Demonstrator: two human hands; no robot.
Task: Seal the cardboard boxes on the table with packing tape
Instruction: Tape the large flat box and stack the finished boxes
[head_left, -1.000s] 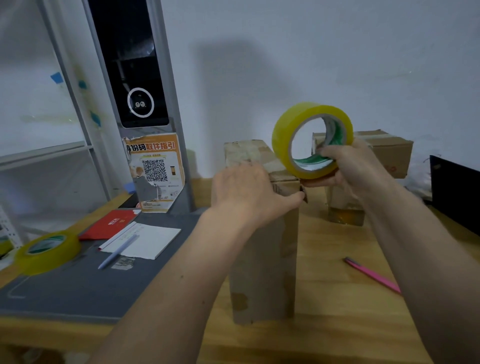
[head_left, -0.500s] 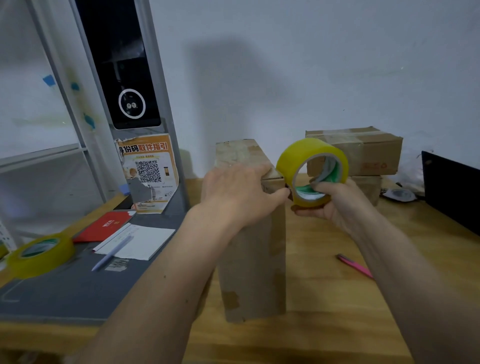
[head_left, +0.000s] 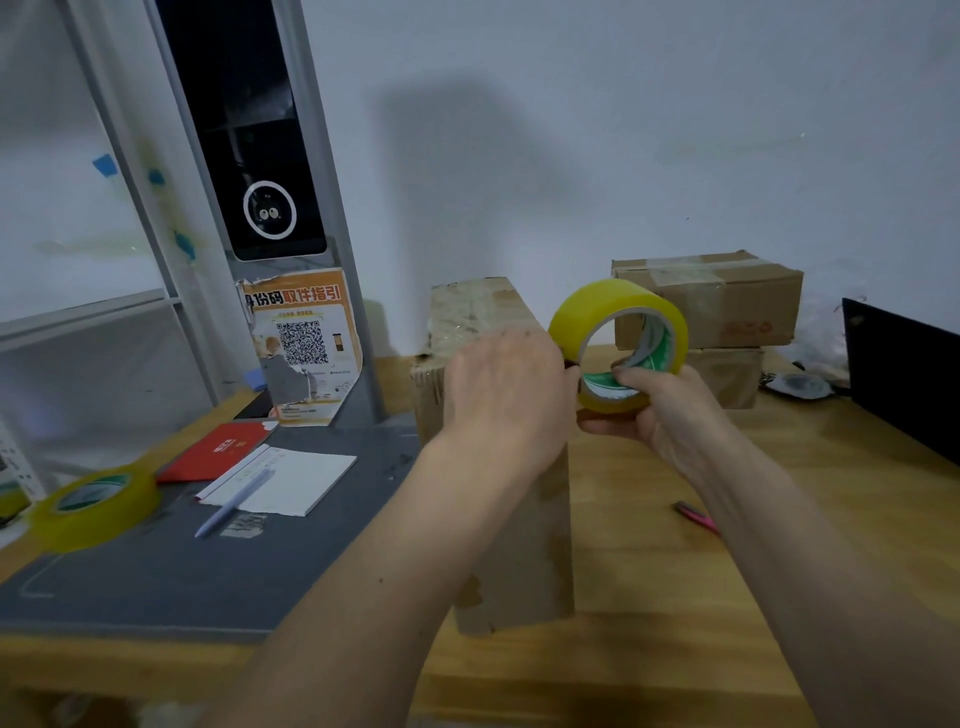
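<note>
A tall cardboard box (head_left: 524, 540) stands upright on the wooden table (head_left: 675, 597). My left hand (head_left: 506, 387) lies over its top near edge, fingertips reaching toward the yellow tape roll (head_left: 618, 343). My right hand (head_left: 657, 410) grips that roll from below, fingers through its core, just right of the box's top. Whether my left fingers pinch a tape end is hidden. Two more cardboard boxes sit stacked at the back right, the taped upper one (head_left: 727, 301) on a lower one (head_left: 727, 376).
A second yellow tape roll (head_left: 96, 506) lies at the far left on a grey mat (head_left: 156, 571). A notepad with a pen (head_left: 234, 501), a red booklet (head_left: 221, 449), a QR-code poster (head_left: 304, 345) and a black panel (head_left: 904, 374) at the right edge. A pink pen (head_left: 696, 517) lies right of the box.
My right hand has lowered the tape roll from above the box to beside its top edge. My left hand has slid right toward the roll. The view has shifted slightly.
</note>
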